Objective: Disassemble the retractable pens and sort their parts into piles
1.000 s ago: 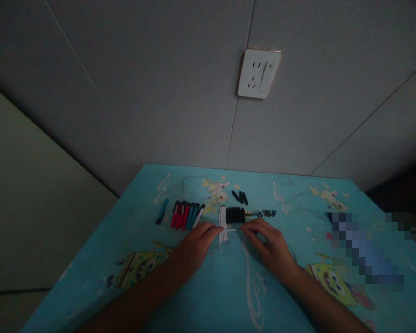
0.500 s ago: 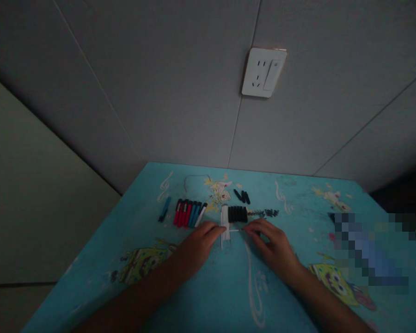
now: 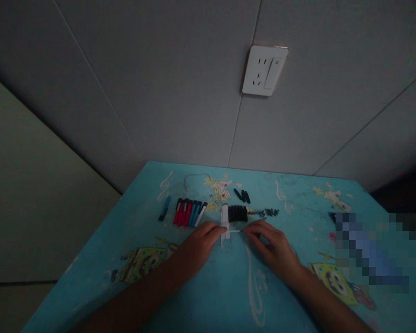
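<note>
Between my two hands runs a thin white stick (image 3: pixel 235 231), lying level and with a dark end on the right. My left hand (image 3: pixel 207 236) pinches its left end, over a row of similar white sticks (image 3: pixel 224 216). The fingertips of my right hand (image 3: pixel 268 238) are closed at the dark end; the tip itself is hidden. Just beyond the hands, a row of short black cylinders (image 3: pixel 237 213) lies beside the white sticks. A line of tiny black pieces (image 3: pixel 271 212) stretches to the right of them.
Red, blue and white marker pens (image 3: pixel 189 212) with dark ends lie side by side on the left, a single blue pen (image 3: pixel 165 208) farther left. A few black pieces (image 3: pixel 242 195) lie at the back. The blue patterned table (image 3: pixel 208 286) meets a wall with a socket (image 3: pixel 265 70). A blurred-out object sits right.
Hardly anything differs. Both hands keep the same pinch on the white stick; the right fingertips have shifted very slightly.
</note>
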Demonstrator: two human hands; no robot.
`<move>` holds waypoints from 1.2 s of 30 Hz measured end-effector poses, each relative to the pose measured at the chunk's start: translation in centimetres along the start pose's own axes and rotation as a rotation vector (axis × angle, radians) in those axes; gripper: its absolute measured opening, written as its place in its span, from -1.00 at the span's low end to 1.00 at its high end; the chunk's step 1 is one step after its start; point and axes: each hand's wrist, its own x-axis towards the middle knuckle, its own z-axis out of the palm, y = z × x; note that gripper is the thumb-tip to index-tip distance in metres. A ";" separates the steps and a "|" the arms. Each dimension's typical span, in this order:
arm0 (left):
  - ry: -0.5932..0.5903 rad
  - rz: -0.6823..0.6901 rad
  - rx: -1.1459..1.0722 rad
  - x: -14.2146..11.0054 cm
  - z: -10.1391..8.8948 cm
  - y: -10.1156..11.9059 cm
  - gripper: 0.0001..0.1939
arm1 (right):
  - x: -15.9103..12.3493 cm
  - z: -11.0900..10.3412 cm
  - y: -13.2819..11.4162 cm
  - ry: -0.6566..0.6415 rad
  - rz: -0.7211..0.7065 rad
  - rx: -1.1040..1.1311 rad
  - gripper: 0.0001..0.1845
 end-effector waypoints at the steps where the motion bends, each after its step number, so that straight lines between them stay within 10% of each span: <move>1: -0.002 0.003 -0.002 0.0 0.0 0.0 -0.59 | 0.0 0.1 0.0 -0.004 -0.005 0.003 -0.80; 20: -0.013 0.011 -0.064 0.1 0.5 0.5 -0.55 | -0.3 0.8 -0.2 0.077 0.046 -0.076 -0.74; 27: 0.062 -0.015 -0.041 0.3 0.0 0.4 -0.65 | 6.7 -2.9 2.3 0.052 0.084 -0.632 -0.79; 36: 0.132 -0.068 -0.037 0.5 -0.9 0.6 -0.77 | 11.8 0.8 3.6 0.078 0.179 -0.745 -0.85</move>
